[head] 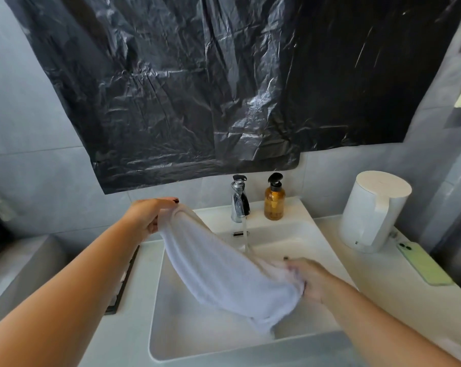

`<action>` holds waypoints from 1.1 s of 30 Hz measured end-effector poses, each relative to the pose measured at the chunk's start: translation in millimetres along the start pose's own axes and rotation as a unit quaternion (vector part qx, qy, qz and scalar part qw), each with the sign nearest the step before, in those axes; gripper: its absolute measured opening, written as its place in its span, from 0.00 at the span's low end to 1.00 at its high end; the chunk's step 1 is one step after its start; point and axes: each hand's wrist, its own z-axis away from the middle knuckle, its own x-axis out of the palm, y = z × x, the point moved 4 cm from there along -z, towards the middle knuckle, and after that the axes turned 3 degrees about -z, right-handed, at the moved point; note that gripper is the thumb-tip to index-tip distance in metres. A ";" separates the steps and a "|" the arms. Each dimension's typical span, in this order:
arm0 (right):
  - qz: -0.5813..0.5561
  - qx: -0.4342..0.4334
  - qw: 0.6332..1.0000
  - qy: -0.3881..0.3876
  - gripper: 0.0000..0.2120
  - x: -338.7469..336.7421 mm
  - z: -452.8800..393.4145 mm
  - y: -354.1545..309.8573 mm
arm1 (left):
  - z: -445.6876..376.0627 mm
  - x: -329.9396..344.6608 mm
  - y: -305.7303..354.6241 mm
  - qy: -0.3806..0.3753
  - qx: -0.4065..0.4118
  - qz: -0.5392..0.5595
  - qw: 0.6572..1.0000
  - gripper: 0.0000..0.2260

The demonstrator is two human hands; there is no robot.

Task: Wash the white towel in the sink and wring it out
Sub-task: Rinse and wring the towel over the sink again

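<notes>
The white towel (pixel 218 268) stretches diagonally over the white sink (pixel 160 337). My left hand (pixel 149 215) grips its upper end, raised above the sink's back left corner. Lower down, my right hand (pixel 306 276) clutches the bunched other end over the basin, just below the water stream. The chrome faucet (pixel 239 200) at the back is running, and a thin stream (pixel 246 237) falls onto the towel near my right hand. A loose tail of the towel hangs down toward the basin floor.
An amber pump bottle (pixel 274 200) stands right of the faucet. A white cylindrical container (pixel 369 213) and a green phone (pixel 422 263) sit on the right counter. A dark-framed object (pixel 123 284) lies left of the sink. Black plastic sheeting (pixel 210 83) covers the wall above.
</notes>
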 end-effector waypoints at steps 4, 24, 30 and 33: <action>-0.043 -0.184 0.982 0.021 0.05 -26.6 22.6 -97.6 | -6.3 -16.8 3.2 0.058 0.048 0.090 0.993 0.04; 0.078 -0.428 0.896 0.083 0.08 -35.6 127.2 -249.9 | 15.4 -20.8 74.9 0.089 0.336 -0.218 0.912 0.18; 0.180 -0.445 0.856 0.192 0.13 -48.9 123.3 -240.0 | 14.3 -17.4 74.5 0.141 0.413 -0.392 0.810 0.10; 0.292 -0.374 0.848 0.235 0.16 -49.1 104.6 -234.7 | 6.9 -16.3 65.2 0.142 0.380 -0.402 0.821 0.11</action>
